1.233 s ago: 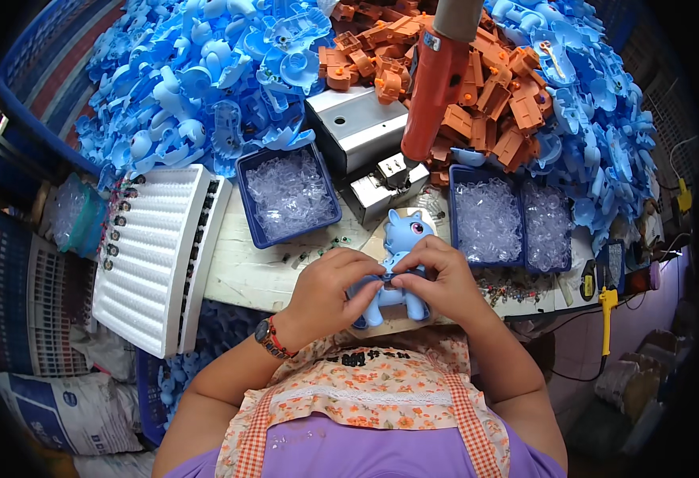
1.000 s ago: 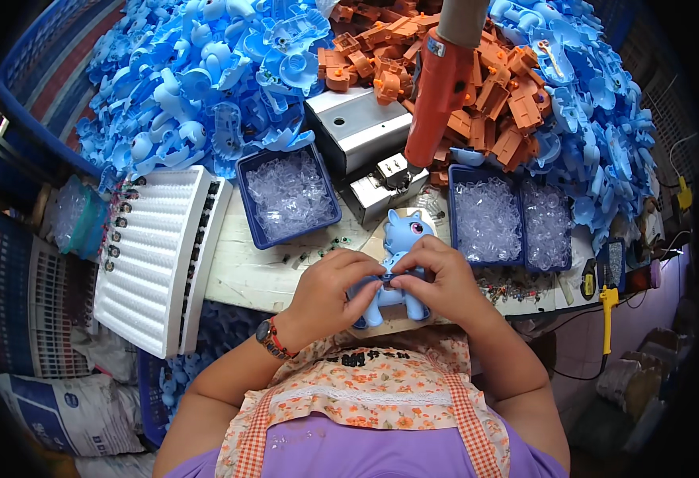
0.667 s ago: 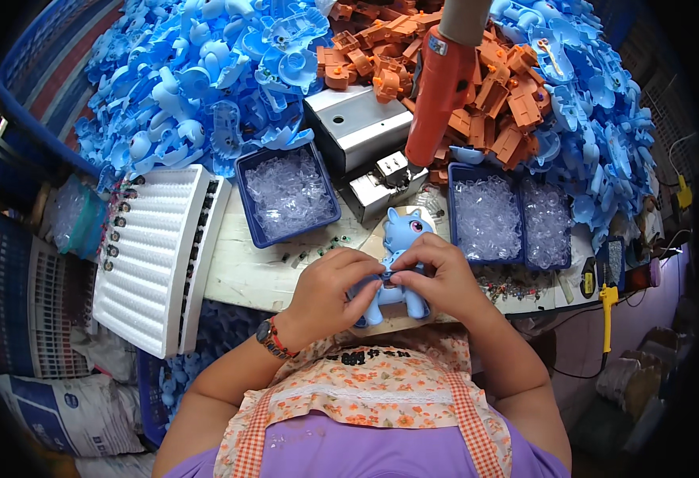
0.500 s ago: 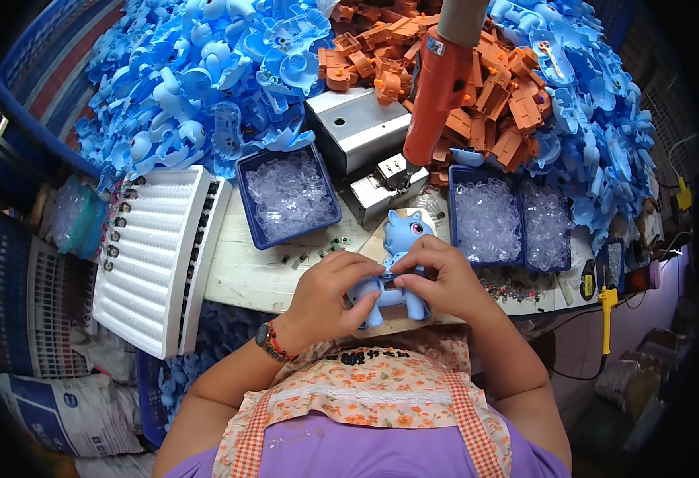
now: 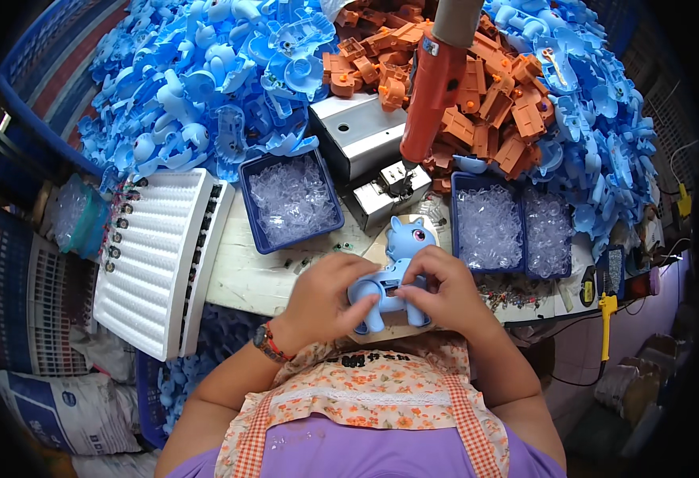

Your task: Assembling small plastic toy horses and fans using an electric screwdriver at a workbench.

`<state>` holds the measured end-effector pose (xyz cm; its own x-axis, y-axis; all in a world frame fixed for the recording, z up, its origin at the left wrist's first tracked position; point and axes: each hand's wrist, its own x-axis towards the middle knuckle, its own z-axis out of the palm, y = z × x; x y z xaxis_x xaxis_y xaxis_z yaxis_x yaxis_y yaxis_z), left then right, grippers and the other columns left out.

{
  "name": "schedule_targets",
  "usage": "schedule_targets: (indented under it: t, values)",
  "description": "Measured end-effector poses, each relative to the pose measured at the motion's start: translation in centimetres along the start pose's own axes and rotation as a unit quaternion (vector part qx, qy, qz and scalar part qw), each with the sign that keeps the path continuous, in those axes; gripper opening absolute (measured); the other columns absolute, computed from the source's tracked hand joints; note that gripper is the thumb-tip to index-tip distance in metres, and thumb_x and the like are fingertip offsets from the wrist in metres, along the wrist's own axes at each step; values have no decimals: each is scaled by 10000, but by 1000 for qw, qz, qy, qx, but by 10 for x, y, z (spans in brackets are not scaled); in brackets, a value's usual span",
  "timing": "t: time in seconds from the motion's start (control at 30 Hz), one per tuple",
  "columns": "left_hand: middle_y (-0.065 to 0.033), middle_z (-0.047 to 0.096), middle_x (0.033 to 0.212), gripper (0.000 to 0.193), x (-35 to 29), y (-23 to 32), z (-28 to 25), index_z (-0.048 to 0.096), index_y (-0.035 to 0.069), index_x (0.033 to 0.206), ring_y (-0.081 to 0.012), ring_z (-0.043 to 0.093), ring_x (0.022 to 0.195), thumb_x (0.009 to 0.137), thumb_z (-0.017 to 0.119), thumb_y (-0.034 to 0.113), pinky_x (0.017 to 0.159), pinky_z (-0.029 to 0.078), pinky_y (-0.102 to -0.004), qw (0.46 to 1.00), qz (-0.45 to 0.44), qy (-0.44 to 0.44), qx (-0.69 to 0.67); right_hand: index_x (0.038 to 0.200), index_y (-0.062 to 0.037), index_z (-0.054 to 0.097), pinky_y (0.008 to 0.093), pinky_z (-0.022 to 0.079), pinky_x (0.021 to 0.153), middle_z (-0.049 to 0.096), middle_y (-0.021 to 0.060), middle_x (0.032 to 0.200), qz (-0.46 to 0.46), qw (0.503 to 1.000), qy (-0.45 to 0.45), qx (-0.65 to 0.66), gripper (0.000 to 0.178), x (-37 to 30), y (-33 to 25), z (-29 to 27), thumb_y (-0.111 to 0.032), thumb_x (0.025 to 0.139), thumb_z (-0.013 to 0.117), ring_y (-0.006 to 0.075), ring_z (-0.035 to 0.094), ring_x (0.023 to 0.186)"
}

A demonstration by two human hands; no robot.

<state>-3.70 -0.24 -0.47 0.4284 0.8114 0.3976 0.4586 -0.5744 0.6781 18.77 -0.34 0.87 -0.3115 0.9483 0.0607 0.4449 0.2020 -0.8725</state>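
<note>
A light blue plastic toy pony (image 5: pixel 393 275) with a pink eye is held in both hands at the near edge of the workbench (image 5: pixel 246 279). My left hand (image 5: pixel 324 299) wraps its rear end from the left. My right hand (image 5: pixel 445 291) grips its body from the right, with the fingertips pressing at the middle seam. The pony's head points away from me, toward a small metal fixture (image 5: pixel 385 191).
A big heap of blue toy shells (image 5: pixel 206 80) and orange parts (image 5: pixel 477 95) fills the back. A red hanging tool (image 5: pixel 433 88) dangles over the fixture. Blue trays of clear pieces (image 5: pixel 290 199) (image 5: pixel 513 227) flank it. A white ridged tray (image 5: pixel 158 255) lies at the left.
The hands have shifted slightly on the pony, the right fingers working at its middle. The pony has stayed in the same place.
</note>
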Motion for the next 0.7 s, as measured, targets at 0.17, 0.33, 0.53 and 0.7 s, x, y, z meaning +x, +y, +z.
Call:
schedule_targets:
  t: [0.17,0.33,0.53,0.7]
  values:
    - [-121,626,890,227,24,-37,-36,696,86,964,-288,612,823,746,732,139,699,501,-366,964,-32,105,241,838,-71,595,170,394,595,583,-48,812,67,988,57,127,163,-4,16,-17,-7,763,725,16,494,673]
    - [-95,624,866,204,33,-84,-58,700,89,920,-269,616,785,735,751,157,667,498,-370,933,-83,72,342,906,-48,634,177,377,578,597,-60,799,37,969,188,156,155,-4,28,-37,-5,771,698,8,446,632]
    - [-97,668,843,214,38,-95,-64,701,72,960,-244,639,702,763,732,150,630,503,-343,952,-129,30,276,977,-33,670,187,363,565,609,-34,805,48,958,283,11,218,-11,45,-59,28,768,666,17,417,612]
    - [-115,684,839,178,39,-92,-70,703,85,950,-275,654,715,773,703,103,642,513,-342,960,-146,89,220,931,-49,664,223,385,541,604,5,856,23,927,332,-172,196,-10,47,-68,12,746,691,76,445,582]
